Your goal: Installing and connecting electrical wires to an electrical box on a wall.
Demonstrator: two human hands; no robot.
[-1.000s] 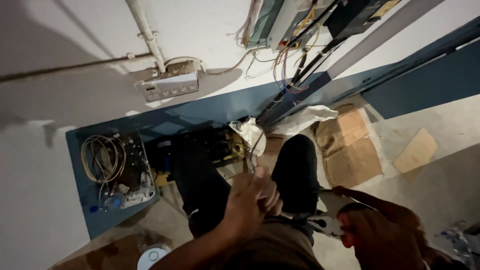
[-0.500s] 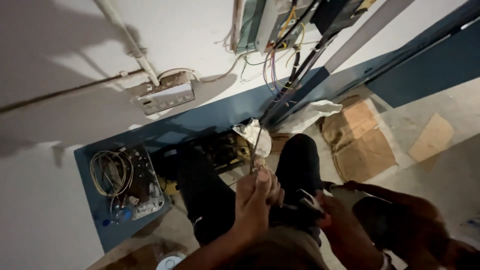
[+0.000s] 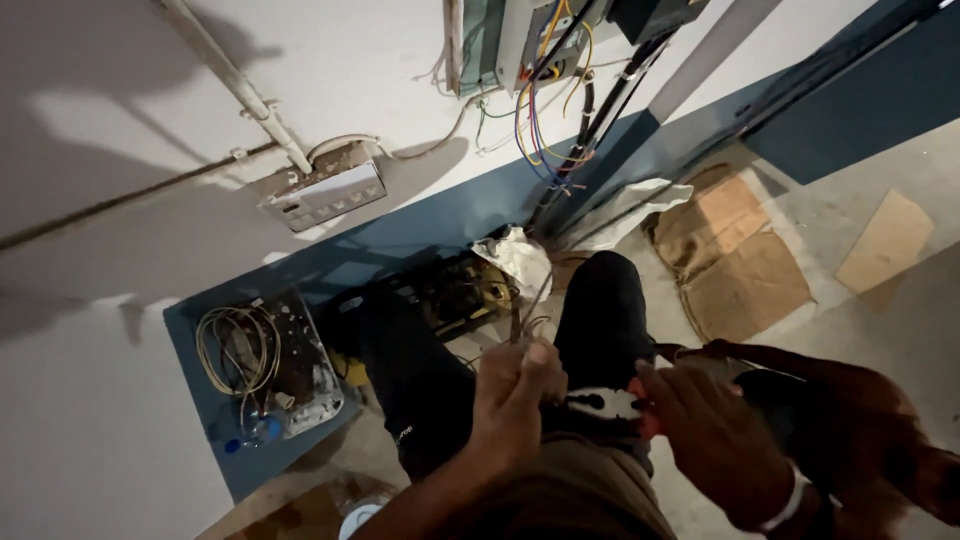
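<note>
We are gripping the thin wire (image 3: 528, 305) in our closed left hand (image 3: 515, 390), keeping it taut toward twelve o'clock, while our right hand (image 3: 700, 430) is closing the red-handled pliers (image 3: 610, 405) squarely.

- A thin cable (image 3: 522, 305), pale and stiff, stands nearly upright out of a closed fist, rising toward the wall wiring.
- A black-and-white plier-like tool (image 3: 600, 403) with a red handle lies crosswise, gripped.
</note>
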